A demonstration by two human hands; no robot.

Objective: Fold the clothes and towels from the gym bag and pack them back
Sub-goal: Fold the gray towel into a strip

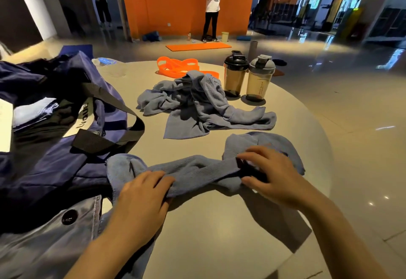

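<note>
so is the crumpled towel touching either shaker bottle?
Cannot tell. In the head view the crumpled towel overlaps the black-lidded shaker bottle's lower left side, so no gap shows, but contact isn't plain. The grey-lidded shaker bottle stands apart from it.

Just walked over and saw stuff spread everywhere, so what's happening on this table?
A person is sorting gym laundry. Their left hand and right hand both grip a twisted blue towel at the table's near edge. A second towel lies crumpled farther back, unfolded. The navy gym bag sits open on the left. Two shaker bottles stand behind.
</note>
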